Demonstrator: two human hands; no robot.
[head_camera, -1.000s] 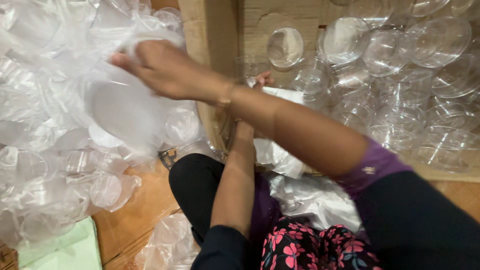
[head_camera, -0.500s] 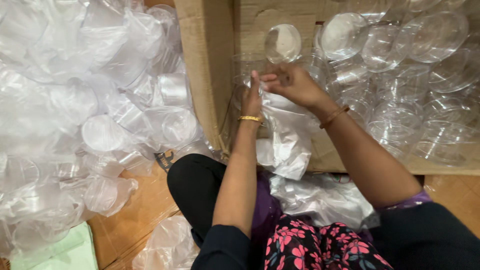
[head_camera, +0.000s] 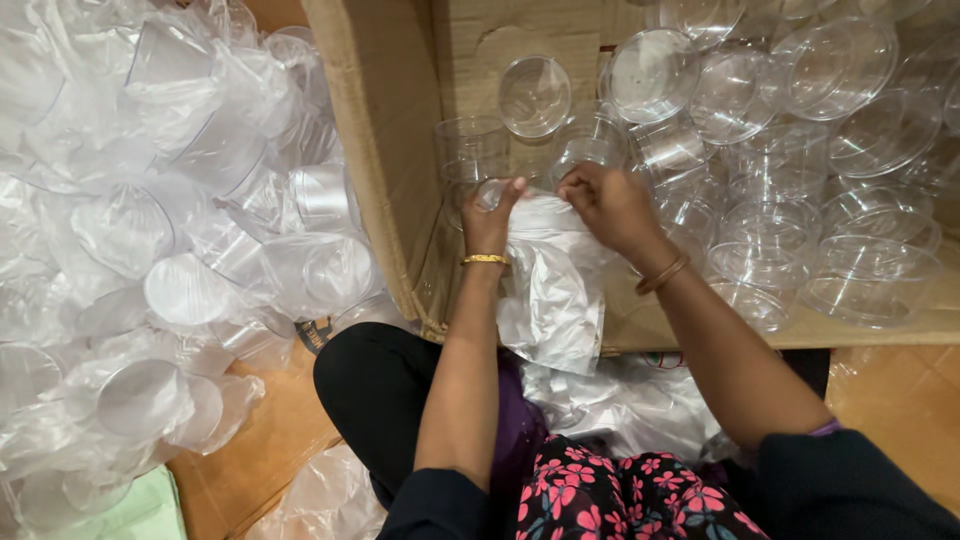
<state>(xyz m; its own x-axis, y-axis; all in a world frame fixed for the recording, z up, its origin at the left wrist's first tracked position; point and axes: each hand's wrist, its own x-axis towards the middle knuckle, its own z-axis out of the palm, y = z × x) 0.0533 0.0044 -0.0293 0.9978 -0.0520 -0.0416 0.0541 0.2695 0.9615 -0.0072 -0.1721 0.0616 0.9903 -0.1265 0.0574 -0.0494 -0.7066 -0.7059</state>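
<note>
Clear plastic bag (head_camera: 552, 290) hangs gripped between both hands.

Bagged clear cups (head_camera: 180, 290) lying heaped at left, loose clear tubs (head_camera: 800, 200) sitting in cardboard box (head_camera: 375, 130) — wooden floor (head_camera: 900, 400) showing below.

A packing spot on the floor of a home or small workshop

A big cardboard box (head_camera: 390, 150) at the top of the frame is full of clear plastic cups (head_camera: 860, 140). More bagged cups (head_camera: 150, 230) pile up on the left, over an orange wooden floor (head_camera: 250, 470).
</note>
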